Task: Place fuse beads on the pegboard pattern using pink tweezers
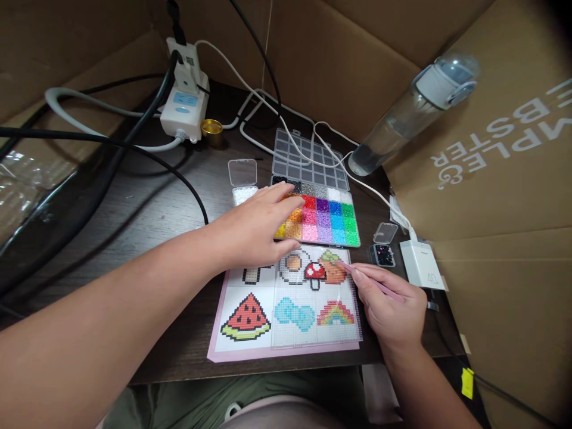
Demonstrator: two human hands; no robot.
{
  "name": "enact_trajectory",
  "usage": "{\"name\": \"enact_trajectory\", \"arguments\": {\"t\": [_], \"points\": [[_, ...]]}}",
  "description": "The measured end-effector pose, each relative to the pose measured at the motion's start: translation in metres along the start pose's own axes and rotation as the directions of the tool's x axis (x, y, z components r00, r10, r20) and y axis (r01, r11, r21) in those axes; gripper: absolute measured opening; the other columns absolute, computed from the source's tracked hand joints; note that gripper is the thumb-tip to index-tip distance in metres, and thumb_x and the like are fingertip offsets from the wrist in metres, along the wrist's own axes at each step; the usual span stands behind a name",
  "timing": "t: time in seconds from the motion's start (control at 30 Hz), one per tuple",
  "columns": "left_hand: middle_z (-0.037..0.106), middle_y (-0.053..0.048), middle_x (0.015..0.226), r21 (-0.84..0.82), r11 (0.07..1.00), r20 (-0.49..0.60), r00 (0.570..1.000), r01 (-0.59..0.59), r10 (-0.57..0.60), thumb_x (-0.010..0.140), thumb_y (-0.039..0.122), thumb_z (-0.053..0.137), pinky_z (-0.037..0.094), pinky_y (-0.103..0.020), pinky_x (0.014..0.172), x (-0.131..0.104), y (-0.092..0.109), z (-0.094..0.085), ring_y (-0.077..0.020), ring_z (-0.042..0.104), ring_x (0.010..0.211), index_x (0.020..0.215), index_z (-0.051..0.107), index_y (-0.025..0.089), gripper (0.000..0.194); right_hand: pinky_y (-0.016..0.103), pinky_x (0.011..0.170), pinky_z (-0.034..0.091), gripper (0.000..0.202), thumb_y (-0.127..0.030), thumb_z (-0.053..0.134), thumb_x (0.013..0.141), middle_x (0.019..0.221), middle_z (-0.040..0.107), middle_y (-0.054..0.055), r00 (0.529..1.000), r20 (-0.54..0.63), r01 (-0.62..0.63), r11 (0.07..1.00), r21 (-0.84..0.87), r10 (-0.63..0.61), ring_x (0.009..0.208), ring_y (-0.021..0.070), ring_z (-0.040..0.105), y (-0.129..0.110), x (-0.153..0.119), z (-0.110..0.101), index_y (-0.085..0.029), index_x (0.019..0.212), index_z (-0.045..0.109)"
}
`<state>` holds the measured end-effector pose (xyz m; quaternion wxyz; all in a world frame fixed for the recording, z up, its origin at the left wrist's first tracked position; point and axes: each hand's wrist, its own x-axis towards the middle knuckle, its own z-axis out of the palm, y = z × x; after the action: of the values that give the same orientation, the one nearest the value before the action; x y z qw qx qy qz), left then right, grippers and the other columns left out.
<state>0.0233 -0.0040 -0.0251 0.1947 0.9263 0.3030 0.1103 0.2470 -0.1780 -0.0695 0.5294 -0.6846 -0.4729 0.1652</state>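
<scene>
My left hand (272, 220), fingers spread, rests over the left part of the compartment box (330, 241) of small coloured beads. Its thumb reaches the top edge of the pattern sheet (245, 351). In my right hand (391, 301) are slim pink tweezers (379, 288), pointing left at the orange fruit picture with green leaves. A clear pegboard (308, 342) lies over the right part of the sheet. A red-and-white mushroom (315, 271) with a dark outline shows on it. Watermelon, egg, bow and rainbow pictures surround it. The tweezers' tip is too small to show any bead.
A small open case of white beads (244, 193) stands left of the box, and one with dark beads (383, 255) to the right. A water bottle (393, 131), white charger (422, 265), power strip (185, 107), gold cup (211, 132) and cables surround the workspace. Cardboard walls enclose it.
</scene>
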Motion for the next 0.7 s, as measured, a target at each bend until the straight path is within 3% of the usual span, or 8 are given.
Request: {"name": "enact_trajectory", "arguments": {"t": [0.23,0.47,0.7], "points": [[0.032,-0.019,0.16,0.005,1.0,0.016,1.0,0.014,-0.014,0.087,0.043,0.064,0.031,-0.046,0.119,0.0,0.001,-0.001,-0.0333,0.03,0.149,0.146,0.043,0.012,0.07,0.032,0.076,0.065,0.013,-0.016,0.078,0.081,0.092,0.081,0.003,0.999,0.004,0.043,0.999,0.01,-0.043,0.082,0.0199,0.077,0.0,-0.001,-0.001,-0.026,0.089,0.082],[0.032,-0.019,0.16,0.004,1.0,0.01,1.0,0.01,-0.01,0.086,0.042,0.065,0.031,-0.046,0.119,0.001,0.002,-0.001,-0.0327,0.03,0.149,0.146,0.044,0.013,0.07,0.027,0.077,0.064,0.026,-0.006,0.074,0.081,0.088,0.081,-0.001,0.966,0.141,0.217,0.976,0.001,-0.215,0.083,0.0166,0.076,-0.007,0.002,-0.002,-0.029,0.09,0.082],[0.033,-0.02,0.159,0.0,1.0,0.005,1.0,-0.001,0.001,0.085,0.041,0.066,0.031,-0.046,0.119,0.001,0.001,0.0,-0.0341,0.031,0.148,0.145,0.044,0.012,0.07,0.027,0.074,0.064,0.023,-0.005,0.075,0.079,0.085,0.08,0.001,0.953,0.169,0.258,0.966,-0.015,-0.252,0.078,0.0162,0.076,-0.01,0.003,-0.002,-0.025,0.087,0.081]]}}
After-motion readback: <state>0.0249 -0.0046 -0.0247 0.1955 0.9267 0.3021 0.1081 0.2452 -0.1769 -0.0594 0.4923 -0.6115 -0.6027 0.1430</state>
